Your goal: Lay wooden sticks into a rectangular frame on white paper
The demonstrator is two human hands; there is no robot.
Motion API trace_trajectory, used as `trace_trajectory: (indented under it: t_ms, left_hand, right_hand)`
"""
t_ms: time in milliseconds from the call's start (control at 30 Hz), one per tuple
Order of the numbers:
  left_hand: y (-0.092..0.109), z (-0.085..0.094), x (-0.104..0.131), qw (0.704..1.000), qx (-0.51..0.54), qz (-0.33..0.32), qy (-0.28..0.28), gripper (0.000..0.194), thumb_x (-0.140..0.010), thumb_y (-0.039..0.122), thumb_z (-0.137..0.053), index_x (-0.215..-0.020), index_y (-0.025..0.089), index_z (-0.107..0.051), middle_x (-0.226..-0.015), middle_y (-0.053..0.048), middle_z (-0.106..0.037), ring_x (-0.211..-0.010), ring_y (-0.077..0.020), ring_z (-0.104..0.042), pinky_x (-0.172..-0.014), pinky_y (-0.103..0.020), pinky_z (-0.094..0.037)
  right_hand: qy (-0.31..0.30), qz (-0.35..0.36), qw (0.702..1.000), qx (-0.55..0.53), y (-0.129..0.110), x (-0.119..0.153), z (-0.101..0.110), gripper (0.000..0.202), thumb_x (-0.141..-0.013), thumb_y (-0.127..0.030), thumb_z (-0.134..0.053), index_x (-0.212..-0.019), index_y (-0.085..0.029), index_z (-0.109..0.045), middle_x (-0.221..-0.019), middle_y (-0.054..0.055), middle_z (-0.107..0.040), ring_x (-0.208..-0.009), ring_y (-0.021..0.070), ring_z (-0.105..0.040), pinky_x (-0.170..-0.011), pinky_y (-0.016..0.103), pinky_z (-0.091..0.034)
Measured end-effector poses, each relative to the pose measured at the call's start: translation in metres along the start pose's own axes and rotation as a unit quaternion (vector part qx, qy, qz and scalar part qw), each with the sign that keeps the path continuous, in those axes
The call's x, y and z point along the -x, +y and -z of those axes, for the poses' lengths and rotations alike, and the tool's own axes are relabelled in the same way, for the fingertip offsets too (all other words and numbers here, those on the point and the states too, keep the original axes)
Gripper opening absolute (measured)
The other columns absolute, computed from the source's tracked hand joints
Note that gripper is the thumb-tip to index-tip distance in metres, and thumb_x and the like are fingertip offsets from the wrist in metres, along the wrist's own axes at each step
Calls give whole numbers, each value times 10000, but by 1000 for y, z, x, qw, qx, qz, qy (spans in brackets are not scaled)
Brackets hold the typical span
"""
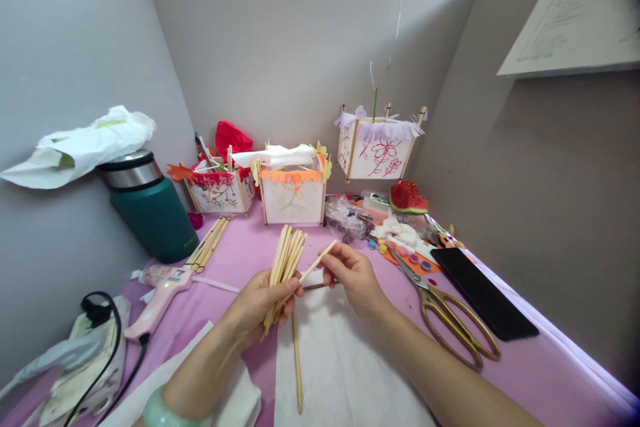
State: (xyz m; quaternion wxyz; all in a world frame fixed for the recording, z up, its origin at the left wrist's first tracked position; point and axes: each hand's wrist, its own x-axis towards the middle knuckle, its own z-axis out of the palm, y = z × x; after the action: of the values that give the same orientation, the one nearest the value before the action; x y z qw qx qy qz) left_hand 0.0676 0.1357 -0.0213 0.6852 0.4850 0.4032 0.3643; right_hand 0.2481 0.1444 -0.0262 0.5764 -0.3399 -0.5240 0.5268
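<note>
A bundle of thin wooden sticks is gripped in my left hand, the sticks tilted upward. My right hand pinches the upper end of a single wooden stick, whose lower end is by my left fingertips. Below them, a loose stick lies on a white sheet. Another darker stick lies crosswise behind my hands, partly hidden by them.
Paper lanterns stand at the back; another lantern hangs on the right. Left are a teal bottle, a pink glue gun and a power strip. Gold-handled scissors and a black phone lie right.
</note>
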Motion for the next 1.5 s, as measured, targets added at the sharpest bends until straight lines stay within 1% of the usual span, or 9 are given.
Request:
trace_trajectory:
  t_ms: [300, 533, 667, 767, 900, 1000, 1133, 1333, 1500]
  left_hand:
    - [3, -2, 3, 999, -12, 17, 28, 278, -691, 382, -704, -761, 158, -556, -488, 50, -463, -399, -52, -365, -359, -154, -257]
    - [-1, -4, 1, 1000, -13, -3, -17, 279, -769, 422, -621, -752, 155, -543, -499, 48, -465, -370, -42, -330, -343, -160, -244]
    - [-2, 1, -3, 1000, -1, 2, 26, 306, -777, 450, -595, -709, 157, -534, -470, 45, -472, -337, -50, -333, -321, -169, -250]
    - [2, 4, -3, 997, 15, 14, 77, 325, -763, 451, -604, -651, 163, -501, -385, 62, -410, -322, -54, -319, -322, -163, -248]
    - [6, 5, 0, 995, 22, 16, 94, 323, -725, 442, -643, -655, 170, -485, -390, 60, -425, -333, -62, -353, -325, -159, -258]
    - [5, 5, -1, 996, 14, 20, 83, 334, -724, 457, -641, -660, 164, -493, -396, 58, -434, -333, -58, -353, -329, -159, -266]
    - [4, 5, -2, 995, 8, 25, 94, 326, -727, 446, -640, -657, 164, -491, -393, 57, -434, -329, -56, -347, -328, -160, -265]
    - [3, 4, -1, 995, 0, 30, 91, 301, -746, 425, -627, -668, 166, -496, -410, 62, -422, -335, -56, -339, -324, -165, -268]
    - [0, 5, -2, 996, 22, 34, 75, 245, -743, 370, -648, -759, 153, -534, -560, 32, -516, -363, -48, -368, -323, -172, -292]
  right_hand:
    - [-18, -30, 999, -39, 6, 0, 5, 250, -778, -377, -639, -927, -179, -672, -571, -31, -562, -506, 76, -493, -478, 193, -367]
    - [-18, -45, 997, -61, -3, 1, -4, 259, -773, -410, -633, -870, -170, -648, -713, 10, -631, -534, 83, -537, -468, 199, -396]
    - [82, 4, 996, -24, -31, -6, 23, 289, -741, -421, -653, -890, -173, -644, -653, -11, -605, -493, 74, -499, -439, 192, -384]
    - [41, -72, 988, 127, -48, 3, 49, 229, -757, -374, -622, -843, -162, -634, -526, -40, -541, -433, 78, -462, -415, 199, -372]
    - [-26, -204, 888, 411, -50, 34, 59, 62, -789, -209, -501, -796, -187, -559, -531, -22, -593, -430, 110, -521, -422, 212, -372]
    - [-7, -211, 821, 531, -45, 51, 53, 140, -786, -163, -447, -672, -185, -524, -553, 20, -617, -458, 126, -536, -444, 223, -320]
    - [0, -175, 766, 619, -37, 55, 52, 198, -788, -190, -445, -604, -176, -516, -670, 66, -648, -605, 161, -560, -512, 251, -271]
    - [-53, -167, 701, 692, -26, 51, 52, 220, -804, -251, -423, -713, -179, -610, -764, 79, -680, -673, 188, -588, -532, 265, -259]
    - [-91, -161, 656, 732, -29, 51, 45, 304, -842, -284, -379, -794, -165, -654, -818, 129, -686, -727, 224, -611, -570, 290, -284]
